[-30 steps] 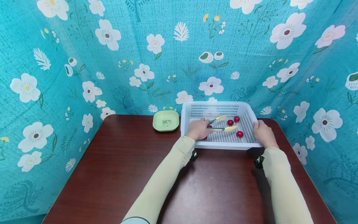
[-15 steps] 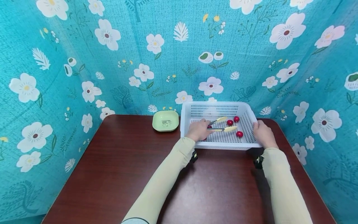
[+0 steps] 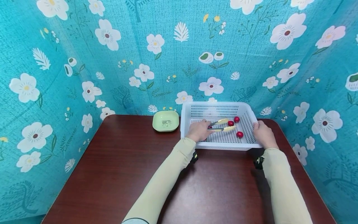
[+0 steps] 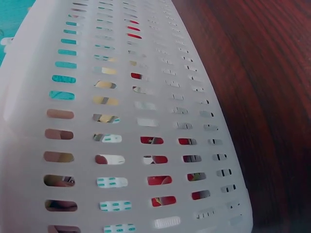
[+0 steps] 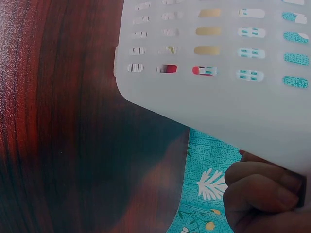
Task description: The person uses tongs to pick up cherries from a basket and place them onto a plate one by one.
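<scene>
Tongs (image 3: 219, 122): we saw them extend right from the left hand (image 3: 199, 130), which gripped them.
Basket (image 3: 223, 145): we saw the right hand (image 3: 264, 134) gripping its right rim.

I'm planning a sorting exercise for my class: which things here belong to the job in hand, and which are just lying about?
Seemingly in the job:
Tongs, held in the left grip
White basket, held by the right grip
Red round pieces, inside the basket

Apparently just about:
Green dish, untouched beside the basket, though possibly needed
Floral cloth, hanging behind
</scene>
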A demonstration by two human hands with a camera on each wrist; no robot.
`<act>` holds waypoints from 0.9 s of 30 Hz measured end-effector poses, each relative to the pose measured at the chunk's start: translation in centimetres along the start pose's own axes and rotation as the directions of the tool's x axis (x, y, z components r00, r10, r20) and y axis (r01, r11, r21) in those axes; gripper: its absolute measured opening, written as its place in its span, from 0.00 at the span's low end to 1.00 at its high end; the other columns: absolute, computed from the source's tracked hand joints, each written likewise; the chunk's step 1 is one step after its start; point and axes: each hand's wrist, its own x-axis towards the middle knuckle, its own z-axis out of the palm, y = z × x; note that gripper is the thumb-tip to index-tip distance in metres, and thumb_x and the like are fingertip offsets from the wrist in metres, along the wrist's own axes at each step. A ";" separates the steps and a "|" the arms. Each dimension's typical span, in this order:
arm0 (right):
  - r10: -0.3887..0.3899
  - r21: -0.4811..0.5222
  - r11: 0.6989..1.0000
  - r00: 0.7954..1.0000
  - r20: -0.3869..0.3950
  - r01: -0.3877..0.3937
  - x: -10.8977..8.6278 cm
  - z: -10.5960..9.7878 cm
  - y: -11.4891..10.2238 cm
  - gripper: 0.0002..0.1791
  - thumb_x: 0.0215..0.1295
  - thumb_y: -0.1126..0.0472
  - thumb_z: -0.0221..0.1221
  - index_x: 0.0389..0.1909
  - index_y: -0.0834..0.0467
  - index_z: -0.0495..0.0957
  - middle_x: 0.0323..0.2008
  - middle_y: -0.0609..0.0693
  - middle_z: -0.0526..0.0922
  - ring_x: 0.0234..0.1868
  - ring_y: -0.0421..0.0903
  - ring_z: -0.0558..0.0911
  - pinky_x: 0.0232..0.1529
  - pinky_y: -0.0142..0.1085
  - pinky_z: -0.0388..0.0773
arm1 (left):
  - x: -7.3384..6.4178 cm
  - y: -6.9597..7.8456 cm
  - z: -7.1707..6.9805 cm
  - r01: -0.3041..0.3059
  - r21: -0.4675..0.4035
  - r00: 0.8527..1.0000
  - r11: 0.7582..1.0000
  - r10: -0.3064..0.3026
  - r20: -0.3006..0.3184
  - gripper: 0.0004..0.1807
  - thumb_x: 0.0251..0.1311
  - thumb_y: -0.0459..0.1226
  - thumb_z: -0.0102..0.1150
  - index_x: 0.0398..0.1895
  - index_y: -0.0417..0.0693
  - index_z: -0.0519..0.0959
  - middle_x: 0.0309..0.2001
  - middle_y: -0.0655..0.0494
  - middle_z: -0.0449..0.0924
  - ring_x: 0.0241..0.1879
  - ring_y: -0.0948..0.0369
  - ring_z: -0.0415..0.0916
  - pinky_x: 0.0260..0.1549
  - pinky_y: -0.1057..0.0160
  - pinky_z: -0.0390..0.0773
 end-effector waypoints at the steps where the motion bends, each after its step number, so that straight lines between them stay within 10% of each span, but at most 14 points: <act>1: 0.003 0.003 1.000 1.000 0.002 -0.003 0.0 0.0 0.0 0.36 0.85 0.43 0.31 0.75 0.69 0.52 0.59 0.76 0.72 0.52 0.71 0.80 0.51 0.70 0.77 | 0.0 0.0 0.1 0.001 0.005 1.000 1.000 -0.001 -0.001 0.30 0.75 0.61 0.47 0.74 0.63 0.71 0.62 0.58 0.79 0.52 0.58 0.82 0.46 0.54 0.82; 27: -0.005 0.003 1.000 1.000 0.011 0.005 -0.1 -0.1 0.0 0.37 0.84 0.41 0.32 0.75 0.69 0.53 0.58 0.75 0.73 0.51 0.70 0.82 0.50 0.67 0.80 | -0.2 0.2 0.0 0.023 -0.020 0.999 1.000 -0.024 -0.041 0.28 0.74 0.59 0.51 0.72 0.64 0.74 0.61 0.61 0.81 0.53 0.59 0.82 0.47 0.55 0.82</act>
